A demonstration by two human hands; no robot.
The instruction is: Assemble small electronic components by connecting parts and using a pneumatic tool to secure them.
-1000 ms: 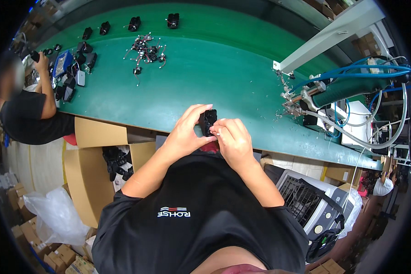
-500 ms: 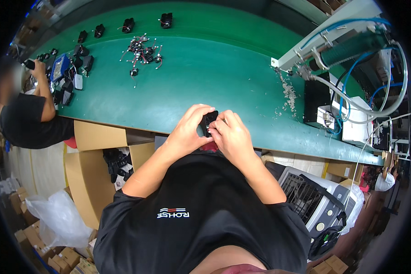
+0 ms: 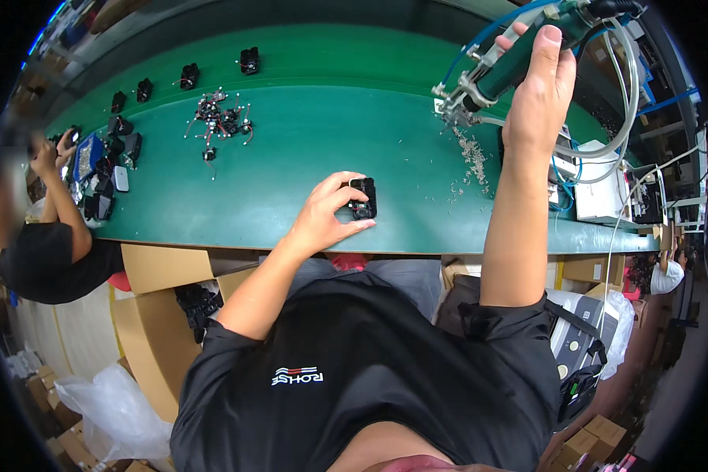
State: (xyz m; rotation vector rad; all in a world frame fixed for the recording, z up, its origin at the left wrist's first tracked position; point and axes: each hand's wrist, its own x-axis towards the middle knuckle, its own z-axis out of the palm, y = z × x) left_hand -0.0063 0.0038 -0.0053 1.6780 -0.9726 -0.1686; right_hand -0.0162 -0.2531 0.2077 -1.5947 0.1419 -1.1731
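Note:
At the near edge of the green workbench, my left hand grips a small black plastic housing by its left side. The housing rests on the bench top, its open inside facing up with small parts in it. My right arm reaches far to the upper right. There my right hand is wrapped round a dark green power screwdriver with a metal nose and hoses. Below that nose lies a spill of small silver screws.
A tangle of small black parts with red wires lies farther left, with several black housings along the back. A co-worker works at the far left. A white box stands right; cardboard boxes sit below the bench.
My right hand has left the housing and taken hold of the screwdriver at the upper right. My left hand has lowered the housing onto the bench. The head view has shifted.

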